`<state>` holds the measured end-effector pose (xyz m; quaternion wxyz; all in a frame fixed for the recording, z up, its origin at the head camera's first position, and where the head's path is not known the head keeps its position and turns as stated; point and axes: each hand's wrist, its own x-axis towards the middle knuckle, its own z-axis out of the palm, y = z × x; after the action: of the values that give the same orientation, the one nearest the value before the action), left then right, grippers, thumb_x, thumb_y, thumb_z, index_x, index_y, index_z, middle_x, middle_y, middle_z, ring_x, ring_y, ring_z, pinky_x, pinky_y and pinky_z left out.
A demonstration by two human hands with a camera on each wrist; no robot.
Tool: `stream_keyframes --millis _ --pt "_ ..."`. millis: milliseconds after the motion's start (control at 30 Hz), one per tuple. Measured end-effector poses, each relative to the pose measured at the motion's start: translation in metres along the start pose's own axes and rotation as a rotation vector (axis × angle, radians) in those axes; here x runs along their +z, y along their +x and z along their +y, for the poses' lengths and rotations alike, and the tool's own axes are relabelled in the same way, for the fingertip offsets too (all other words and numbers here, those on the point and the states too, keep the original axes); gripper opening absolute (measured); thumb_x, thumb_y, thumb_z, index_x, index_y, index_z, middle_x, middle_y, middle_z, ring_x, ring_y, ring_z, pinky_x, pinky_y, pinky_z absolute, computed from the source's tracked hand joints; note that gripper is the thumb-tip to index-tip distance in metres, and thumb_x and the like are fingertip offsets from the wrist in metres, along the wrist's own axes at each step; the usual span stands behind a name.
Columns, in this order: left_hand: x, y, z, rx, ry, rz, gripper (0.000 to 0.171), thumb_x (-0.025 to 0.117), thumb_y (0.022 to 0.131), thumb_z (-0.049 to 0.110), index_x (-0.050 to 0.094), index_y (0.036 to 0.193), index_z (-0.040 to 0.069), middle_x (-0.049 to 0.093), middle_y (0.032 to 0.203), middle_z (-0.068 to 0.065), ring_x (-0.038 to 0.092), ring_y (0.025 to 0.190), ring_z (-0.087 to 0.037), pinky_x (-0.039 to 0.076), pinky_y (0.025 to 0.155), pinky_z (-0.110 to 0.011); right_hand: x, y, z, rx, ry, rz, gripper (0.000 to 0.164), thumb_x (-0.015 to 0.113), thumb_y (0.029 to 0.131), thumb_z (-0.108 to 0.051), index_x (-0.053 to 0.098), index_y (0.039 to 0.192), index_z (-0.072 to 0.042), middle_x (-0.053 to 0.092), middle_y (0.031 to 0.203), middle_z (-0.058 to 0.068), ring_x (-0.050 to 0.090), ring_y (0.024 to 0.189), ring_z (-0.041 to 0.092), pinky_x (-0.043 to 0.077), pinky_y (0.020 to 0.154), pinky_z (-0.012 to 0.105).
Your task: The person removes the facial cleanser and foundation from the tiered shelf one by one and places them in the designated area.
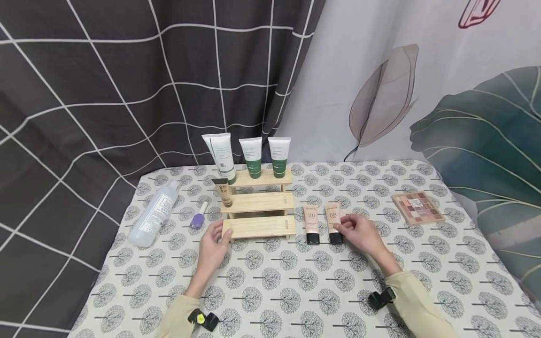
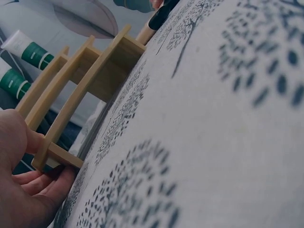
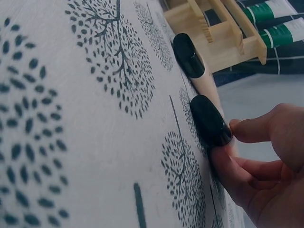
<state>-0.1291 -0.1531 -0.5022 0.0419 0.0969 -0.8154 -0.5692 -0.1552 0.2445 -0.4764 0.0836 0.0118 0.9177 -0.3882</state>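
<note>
A three-tier wooden display rack (image 1: pixel 258 227) stands mid-table. My left hand (image 1: pixel 213 247) grips the left end of its lowest step, thumb on top and fingers beneath, as the left wrist view shows. To the right of the rack, two pink BB cream tubes with black caps lie side by side, caps toward me. My right hand (image 1: pixel 360 231) pinches the right-hand BB cream tube (image 1: pixel 332 214) near its cap, thumb and fingers on either side. The left-hand BB cream tube (image 1: pixel 311 218) lies between it and the rack.
White-and-green tubes (image 1: pixel 253 157) stand on the top step, a small gold tube (image 1: pixel 222 192) on the middle one. Left of the rack lie a purple nail polish bottle (image 1: pixel 198 217) and a clear bottle (image 1: pixel 153 215). An eyeshadow palette (image 1: pixel 417 208) lies far right. Curtains hang behind the table.
</note>
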Motion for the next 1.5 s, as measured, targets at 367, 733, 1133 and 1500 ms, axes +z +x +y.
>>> stream_keyframes --millis 367,733,1133,1500 --pt "0.001 0.001 -0.001 0.001 -0.009 -0.005 0.048 0.065 0.098 0.014 0.05 0.142 0.0 0.065 0.131 -0.023 0.067 0.116 -0.034 0.056 0.104 -0.043 -0.009 0.0 -0.001 -0.084 0.002 0.11 0.035 0.073 0.093 -0.02 0.066 0.115 0.007 0.072 0.094 0.014 0.066 0.079 0.017 0.057 0.067 0.02" --pt "0.001 0.0 0.0 -0.003 -0.013 -0.002 0.048 0.065 0.098 0.013 0.05 0.142 0.0 0.065 0.131 -0.023 0.066 0.116 -0.035 0.055 0.105 -0.045 -0.015 0.012 -0.059 -0.19 0.079 0.127 0.038 0.072 0.094 -0.019 0.063 0.122 0.005 0.071 0.104 0.019 0.069 0.09 0.025 0.058 0.074 0.018" --pt "0.0 -0.002 0.002 -0.011 -0.008 0.004 0.048 0.065 0.099 0.013 0.05 0.142 -0.001 0.065 0.131 -0.023 0.067 0.115 -0.034 0.055 0.105 -0.043 0.008 0.025 -0.13 -0.351 0.189 -0.003 0.035 0.072 0.093 -0.012 0.062 0.122 0.004 0.072 0.111 0.019 0.071 0.099 0.028 0.063 0.088 0.033" --pt "-0.001 -0.002 0.002 -0.005 -0.022 0.002 0.048 0.066 0.098 0.013 0.051 0.141 -0.002 0.065 0.13 -0.023 0.067 0.115 -0.033 0.058 0.1 -0.033 0.052 0.042 -0.18 -0.449 0.261 -0.117 0.039 0.074 0.091 -0.015 0.061 0.123 0.003 0.072 0.114 0.016 0.071 0.103 0.026 0.062 0.09 0.029"
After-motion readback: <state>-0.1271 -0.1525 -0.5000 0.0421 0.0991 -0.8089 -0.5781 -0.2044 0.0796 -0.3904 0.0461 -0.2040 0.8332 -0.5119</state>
